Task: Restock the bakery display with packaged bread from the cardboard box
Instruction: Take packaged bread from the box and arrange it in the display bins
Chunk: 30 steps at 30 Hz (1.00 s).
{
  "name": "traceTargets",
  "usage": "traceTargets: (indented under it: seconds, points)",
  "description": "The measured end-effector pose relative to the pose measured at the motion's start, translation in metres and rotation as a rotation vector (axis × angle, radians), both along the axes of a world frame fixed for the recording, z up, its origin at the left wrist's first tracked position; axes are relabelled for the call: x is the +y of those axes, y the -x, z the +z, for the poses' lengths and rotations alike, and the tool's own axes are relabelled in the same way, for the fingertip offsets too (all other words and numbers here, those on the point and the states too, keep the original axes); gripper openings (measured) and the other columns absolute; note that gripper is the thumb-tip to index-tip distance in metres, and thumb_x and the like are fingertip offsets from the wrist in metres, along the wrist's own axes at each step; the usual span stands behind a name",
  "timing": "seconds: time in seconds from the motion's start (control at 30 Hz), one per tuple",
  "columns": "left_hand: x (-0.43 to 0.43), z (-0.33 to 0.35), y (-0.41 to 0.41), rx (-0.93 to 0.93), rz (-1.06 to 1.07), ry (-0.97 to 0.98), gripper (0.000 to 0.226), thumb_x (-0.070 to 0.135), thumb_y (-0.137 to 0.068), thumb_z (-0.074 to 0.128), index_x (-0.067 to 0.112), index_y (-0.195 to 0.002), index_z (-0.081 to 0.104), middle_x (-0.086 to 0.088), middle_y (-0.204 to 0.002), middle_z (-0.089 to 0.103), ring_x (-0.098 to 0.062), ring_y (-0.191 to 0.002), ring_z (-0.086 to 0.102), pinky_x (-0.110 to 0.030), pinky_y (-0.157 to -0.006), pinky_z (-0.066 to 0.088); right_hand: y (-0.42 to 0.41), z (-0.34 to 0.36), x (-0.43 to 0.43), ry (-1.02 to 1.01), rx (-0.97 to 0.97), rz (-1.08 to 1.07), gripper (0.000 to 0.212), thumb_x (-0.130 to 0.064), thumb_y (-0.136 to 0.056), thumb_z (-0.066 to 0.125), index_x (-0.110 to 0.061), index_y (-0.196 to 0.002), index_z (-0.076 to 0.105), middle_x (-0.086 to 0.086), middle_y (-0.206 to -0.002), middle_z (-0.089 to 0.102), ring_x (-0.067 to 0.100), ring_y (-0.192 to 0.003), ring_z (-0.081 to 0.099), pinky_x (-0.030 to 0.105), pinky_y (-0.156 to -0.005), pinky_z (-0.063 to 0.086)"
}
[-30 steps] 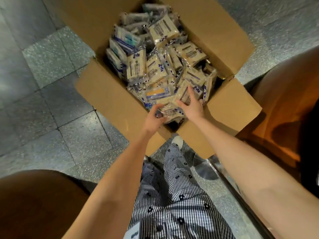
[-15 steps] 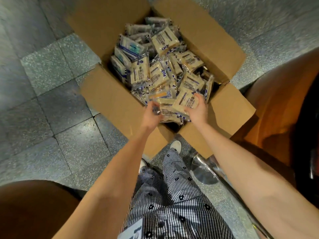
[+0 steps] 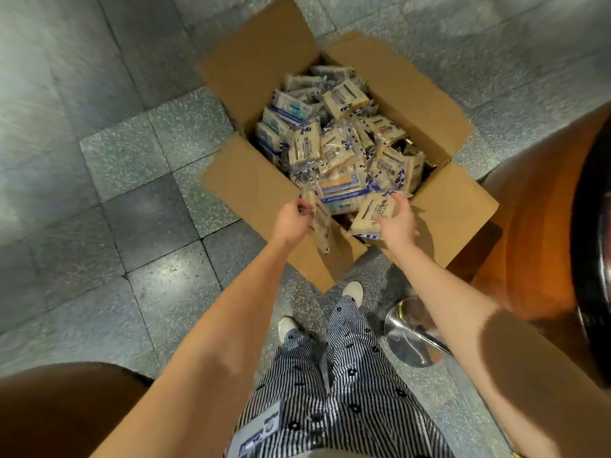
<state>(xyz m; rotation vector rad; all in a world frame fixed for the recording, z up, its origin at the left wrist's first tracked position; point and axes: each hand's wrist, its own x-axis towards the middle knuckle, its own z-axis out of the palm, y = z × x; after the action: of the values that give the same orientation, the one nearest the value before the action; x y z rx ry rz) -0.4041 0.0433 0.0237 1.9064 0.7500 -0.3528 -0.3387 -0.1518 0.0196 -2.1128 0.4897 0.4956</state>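
Box [image 3: 254, 193] sat open on floor [image 3: 132, 160], four flaps out, just ahead of the person's feet. Filled near to the rim with packs [image 3: 330, 143] of bread in a loose heap, lying at every angle. Display not in view.

Handling, as judged: each pack small, flat and light; one hand held one up by an end alone. Soft bread under thin clear film, so a hard squeeze would dent it. Film glossy, likely slippery, crinkled at the sealed ends. Best hold seemed a pinch on a sealed end, or a gentle spread grip across the flat faces. Several could be gathered at once, though a stack in slick film might slide apart.

Left hand [image 3: 292, 223] was over the near-left part of the box. Fingers [image 3: 302, 206] curled narrow, pinching left pack [image 3: 321, 228] by its upper end. Pack hung down on edge, clear of the heap, across the near wall.

Right hand [image 3: 398, 223] was over the near-right part. Fingers [image 3: 401, 200] curled round the far edge of right pack [image 3: 372, 214]; thumb hidden. Pack lay tilted, label up. Whether its lower end touched the heap, could not tell.

Both hands loaded, well apart from each other. Step in hand looked like taking a pair out of the box for the display
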Motion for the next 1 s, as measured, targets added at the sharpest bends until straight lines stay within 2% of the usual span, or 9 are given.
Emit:
traceTargets:
  seconds: [0.13, 0.23, 0.37, 0.47, 0.57, 0.7, 0.77, 0.87, 1.0]
  points:
    - [0.024, 0.027, 0.021, -0.142, 0.057, -0.112, 0.024, 0.015, -0.09, 0.069, 0.013, -0.105, 0.051, 0.006, -0.094, 0.049, -0.009, -0.081, 0.051, -0.016, -0.058, 0.038, 0.02, 0.025, 0.021, -0.038, -0.074, 0.079, 0.063, 0.003, -0.088, 0.065, -0.02, -0.142, 0.045, 0.006, -0.151, 0.042, 0.024, -0.132, 0.046, 0.041, -0.107, 0.043]
    - [0.049, 0.056, 0.036, -0.239, 0.088, -0.203, 0.033, 0.016, -0.085, 0.075, 0.011, -0.102, 0.048, 0.004, -0.095, 0.045, -0.005, -0.075, 0.046, -0.017, -0.057, 0.035, 0.027, 0.052, 0.046, -0.043, -0.155, 0.165, 0.061, 0.002, -0.088, 0.065, -0.019, -0.143, 0.045, 0.006, -0.149, 0.043, 0.023, -0.131, 0.047, 0.043, -0.106, 0.045]
    - [0.089, 0.095, 0.056, -0.339, 0.143, -0.302, 0.031, 0.006, -0.088, 0.067, 0.017, -0.097, 0.04, -0.002, -0.102, 0.046, -0.011, -0.078, 0.046, -0.018, -0.063, 0.036, 0.028, 0.087, 0.089, -0.118, -0.245, 0.268, 0.061, -0.001, -0.09, 0.064, -0.023, -0.144, 0.044, 0.004, -0.152, 0.039, 0.022, -0.127, 0.049, 0.035, -0.102, 0.046]
    - [0.116, 0.122, 0.076, -0.408, 0.275, -0.299, 0.032, 0.013, -0.086, 0.07, 0.016, -0.101, 0.042, 0.005, -0.097, 0.045, -0.005, -0.078, 0.047, -0.018, -0.065, 0.04, 0.029, 0.113, 0.126, -0.175, -0.284, 0.393, 0.06, -0.001, -0.091, 0.064, -0.023, -0.143, 0.045, 0.002, -0.151, 0.039, 0.02, -0.133, 0.044, 0.017, -0.09, 0.039]
    - [0.14, 0.151, 0.1, -0.501, 0.449, -0.331, 0.032, 0.015, -0.083, 0.073, 0.014, -0.097, 0.045, 0.006, -0.09, 0.044, 0.004, -0.074, 0.048, -0.019, -0.062, 0.036, 0.034, 0.14, 0.165, -0.254, -0.326, 0.557, 0.059, 0.001, -0.088, 0.066, -0.022, -0.14, 0.05, 0.002, -0.151, 0.04, 0.019, -0.138, 0.039, 0.019, -0.097, 0.033]
    - [0.171, 0.183, 0.142, -0.506, 0.553, -0.489, 0.03, 0.014, -0.083, 0.07, 0.013, -0.093, 0.042, -0.004, -0.092, 0.045, -0.016, -0.074, 0.044, -0.027, -0.062, 0.035, 0.041, 0.173, 0.215, -0.306, -0.384, 0.808, 0.058, -0.002, -0.088, 0.067, -0.019, -0.14, 0.049, 0.002, -0.147, 0.046, 0.018, -0.136, 0.041, 0.023, -0.103, 0.033]
    - [0.182, 0.196, 0.171, -0.492, 0.632, -0.562, 0.03, 0.014, -0.083, 0.071, 0.012, -0.093, 0.043, -0.005, -0.094, 0.045, -0.016, -0.074, 0.044, -0.025, -0.06, 0.034, 0.048, 0.187, 0.24, -0.345, -0.39, 0.929, 0.058, -0.001, -0.088, 0.067, -0.019, -0.139, 0.05, 0.003, -0.146, 0.048, 0.018, -0.134, 0.042, 0.024, -0.103, 0.033]
    - [0.189, 0.205, 0.228, -0.453, 0.79, -0.586, 0.029, 0.006, -0.082, 0.067, 0.011, -0.097, 0.042, -0.002, -0.094, 0.045, -0.015, -0.074, 0.044, -0.031, -0.065, 0.038, 0.075, 0.201, 0.28, -0.39, -0.377, 1.092, 0.058, 0.001, -0.086, 0.068, -0.02, -0.138, 0.052, 0.005, -0.143, 0.049, 0.018, -0.131, 0.045, 0.024, -0.103, 0.035]
    - [0.179, 0.208, 0.316, -0.427, 1.06, -0.576, 0.031, -0.004, -0.079, 0.06, 0.009, -0.102, 0.045, -0.002, -0.1, 0.045, -0.015, -0.088, 0.047, -0.017, -0.071, 0.038, 0.137, 0.206, 0.333, -0.498, -0.296, 1.288, 0.059, 0.007, -0.085, 0.066, -0.015, -0.138, 0.052, 0.006, -0.137, 0.053, 0.017, -0.123, 0.05, 0.028, -0.101, 0.042]
